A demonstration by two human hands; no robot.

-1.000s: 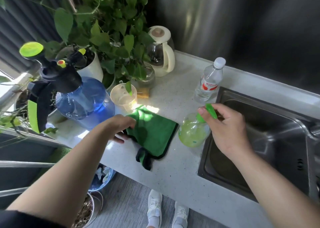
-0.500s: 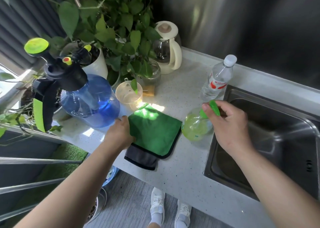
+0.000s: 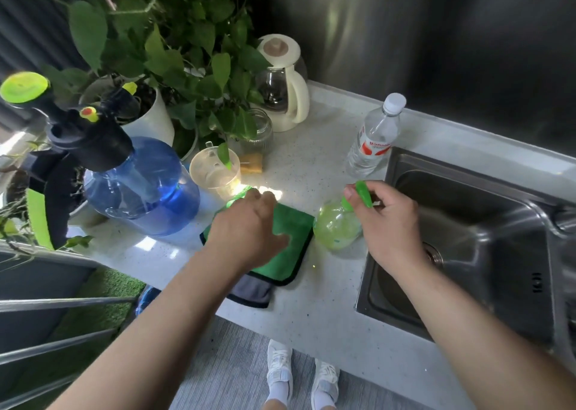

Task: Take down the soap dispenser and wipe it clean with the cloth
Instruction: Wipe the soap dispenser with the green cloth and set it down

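Observation:
The soap dispenser (image 3: 335, 227) is a round, clear bottle with green liquid and a green pump top. It stands on the speckled counter (image 3: 314, 297) just left of the sink. My right hand (image 3: 386, 222) grips its pump top from above. A green cloth (image 3: 293, 238) with a black hem and a grey underside lies flat on the counter beside the dispenser. My left hand (image 3: 249, 232) rests on top of the cloth, fingers spread over it. The cloth's near corner hangs toward the counter's front edge.
A steel sink (image 3: 467, 238) opens at the right. A water bottle (image 3: 372, 138) stands behind the dispenser. A blue pressure sprayer (image 3: 137, 188), a plastic cup (image 3: 215, 172), a glass jar (image 3: 257, 132), a kettle (image 3: 280, 82) and a potted plant (image 3: 174, 51) crowd the back left.
My left hand has moved from the cloth's left edge onto its top. The cloth has been spread flatter. My right hand stays on the dispenser's pump.

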